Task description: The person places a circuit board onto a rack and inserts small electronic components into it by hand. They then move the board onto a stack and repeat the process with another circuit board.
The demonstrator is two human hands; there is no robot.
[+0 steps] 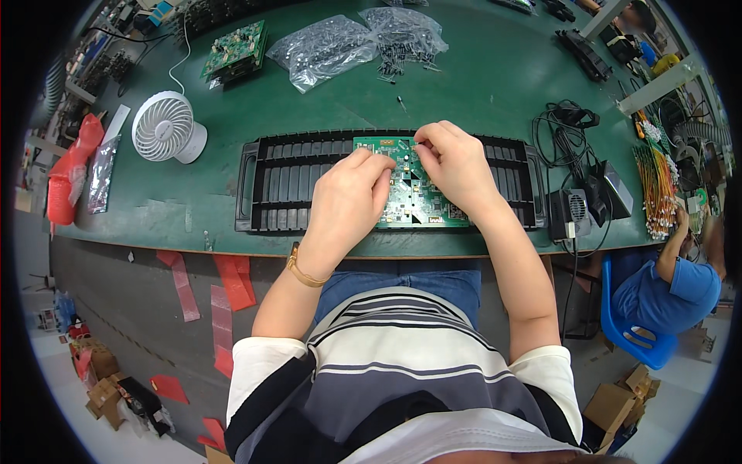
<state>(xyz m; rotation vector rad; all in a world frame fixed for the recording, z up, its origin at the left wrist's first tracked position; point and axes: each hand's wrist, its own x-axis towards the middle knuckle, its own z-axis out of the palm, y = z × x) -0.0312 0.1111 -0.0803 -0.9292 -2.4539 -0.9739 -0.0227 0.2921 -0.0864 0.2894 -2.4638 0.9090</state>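
Bench work seen from above, clock directions taken from the green circuit board (398,207) as centre. The board lies on the black slotted tray (290,185), across the middle of its length. Pale printed marks on the board are too fine to read; a small mark on the hub of the white fan (164,127), between 9 and 10 o'clock, is likewise illegible.

The left hand (352,189) reaches in from 8 o'clock, fingers curled and thumb drawn near the index finger over the board; the right hand (456,164) bends in from about 2 o'clock, thumb and index finger nearly together at the board's far edge. Whether either pinches a part cannot be told.

The tray's near side runs just beside the front edge of the green table (479,93). Beyond its far side, a stretch of tabletop bearing one small loose component (401,103) at 12 o'clock separates it from the clear plastic bags (325,50) at 11 to 12. At 10 o'clock stands a stack of green boards (236,50). The tray's left end is well apart from the red bag (73,178) at 9 o'clock; its right end has the black power adapter (570,213) just beside it, toward 3 o'clock.
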